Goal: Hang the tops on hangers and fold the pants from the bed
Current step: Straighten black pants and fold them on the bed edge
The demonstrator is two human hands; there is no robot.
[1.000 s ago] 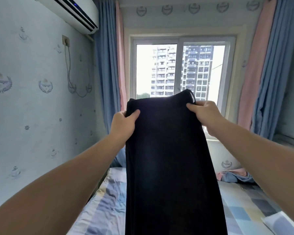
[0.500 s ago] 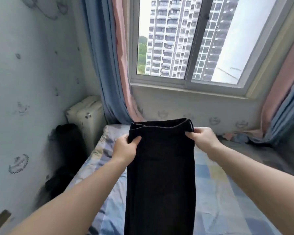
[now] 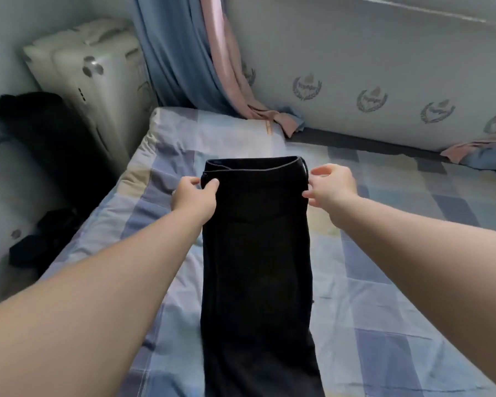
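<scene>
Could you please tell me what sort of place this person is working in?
Most likely a home bedroom: a bed with a checked sheet, blue and pink curtains hanging to its corner, and crest-patterned wallpaper behind.

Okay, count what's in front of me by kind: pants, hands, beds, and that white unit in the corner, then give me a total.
black pants: 1
hands: 2 (left hand, right hand)
bed: 1
white unit: 1
Total: 5
</scene>
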